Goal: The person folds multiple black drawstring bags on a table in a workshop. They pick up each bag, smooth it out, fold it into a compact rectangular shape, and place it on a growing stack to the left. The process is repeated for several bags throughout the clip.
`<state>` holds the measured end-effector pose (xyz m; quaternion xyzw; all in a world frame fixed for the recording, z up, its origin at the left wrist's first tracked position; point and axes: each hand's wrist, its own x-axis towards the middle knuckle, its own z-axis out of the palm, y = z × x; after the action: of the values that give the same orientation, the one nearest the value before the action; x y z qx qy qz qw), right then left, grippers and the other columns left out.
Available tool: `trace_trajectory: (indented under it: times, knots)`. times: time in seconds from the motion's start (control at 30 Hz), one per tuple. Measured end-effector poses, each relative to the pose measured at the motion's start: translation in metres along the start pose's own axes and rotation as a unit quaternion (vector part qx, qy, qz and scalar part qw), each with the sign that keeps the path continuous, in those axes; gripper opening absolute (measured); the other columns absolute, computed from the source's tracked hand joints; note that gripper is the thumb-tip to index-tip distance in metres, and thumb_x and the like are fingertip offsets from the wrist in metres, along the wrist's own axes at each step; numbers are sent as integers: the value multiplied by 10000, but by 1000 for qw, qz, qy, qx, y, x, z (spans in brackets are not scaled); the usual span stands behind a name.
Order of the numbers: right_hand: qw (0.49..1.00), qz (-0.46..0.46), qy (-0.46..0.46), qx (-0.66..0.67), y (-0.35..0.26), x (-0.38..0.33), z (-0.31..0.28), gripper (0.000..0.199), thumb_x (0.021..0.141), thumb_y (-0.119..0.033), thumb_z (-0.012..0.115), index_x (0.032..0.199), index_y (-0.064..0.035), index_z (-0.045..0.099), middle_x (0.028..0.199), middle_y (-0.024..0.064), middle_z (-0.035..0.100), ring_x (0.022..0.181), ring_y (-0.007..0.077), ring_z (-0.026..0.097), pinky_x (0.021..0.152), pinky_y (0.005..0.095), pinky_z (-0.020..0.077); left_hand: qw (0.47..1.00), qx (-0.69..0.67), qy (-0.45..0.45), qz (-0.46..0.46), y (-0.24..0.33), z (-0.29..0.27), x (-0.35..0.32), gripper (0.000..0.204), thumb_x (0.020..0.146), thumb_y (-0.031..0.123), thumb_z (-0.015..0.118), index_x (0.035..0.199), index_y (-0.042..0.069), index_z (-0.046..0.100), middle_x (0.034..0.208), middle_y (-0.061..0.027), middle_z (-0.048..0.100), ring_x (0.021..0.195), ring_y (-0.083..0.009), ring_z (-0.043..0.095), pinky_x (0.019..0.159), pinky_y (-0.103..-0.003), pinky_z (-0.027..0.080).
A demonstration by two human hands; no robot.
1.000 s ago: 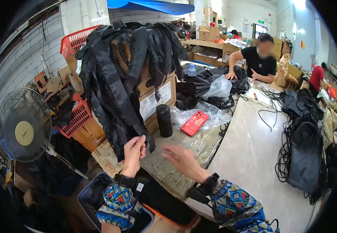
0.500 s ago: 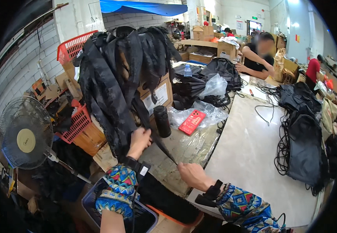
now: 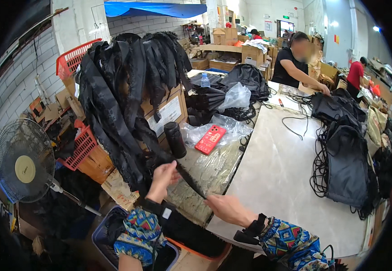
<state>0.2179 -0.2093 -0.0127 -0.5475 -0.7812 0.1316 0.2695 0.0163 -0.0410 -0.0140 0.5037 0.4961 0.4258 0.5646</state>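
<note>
A cluttered workshop surrounds a pale table (image 3: 272,180) at four o'clock. At ten o'clock, a bundle of black strips (image 3: 110,99) hangs over a cardboard box (image 3: 148,112). One strip (image 3: 190,180) runs at six o'clock between the person's hands; it looks light, soft and floppy, probably easiest to take by its end. The right hand (image 3: 227,208), at five o'clock, pinches that end with closed fingers. The left hand (image 3: 161,180), at seven, curls loosely at the strip; whether it grips cannot be told.

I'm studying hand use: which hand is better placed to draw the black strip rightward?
Probably the right hand: it grips the black strip at its lower end, with the left hand nearer the hanging bundle.
</note>
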Motion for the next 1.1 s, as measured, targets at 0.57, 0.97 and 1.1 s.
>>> trace_trajectory:
  times: [0.57,0.97,1.1]
  knots:
    - [996,43,20,78,24,-78,-3,167,915,-198,542,871,-36,539,726,201,598,666,424,584,565,495,456,971,-212,50,98,71,-70,105,219,944,247,439,918,56,541,708,-16,453,571,-169,402,544,-306,320]
    - [993,119,-7,19,25,-83,-19,258,955,-288,511,880,-52,585,717,195,621,675,421,603,576,498,466,916,-2,292,275,-56,-29,42,217,861,54,490,1065,4,544,950,-123,560,817,-256,585,806,-380,476]
    - [984,160,42,71,15,-81,-30,233,961,-260,511,925,-41,580,761,204,629,724,410,609,625,483,473,743,402,104,525,-34,15,-50,286,860,65,527,1134,-18,538,1247,-218,507,1211,-376,456,1014,-501,346]
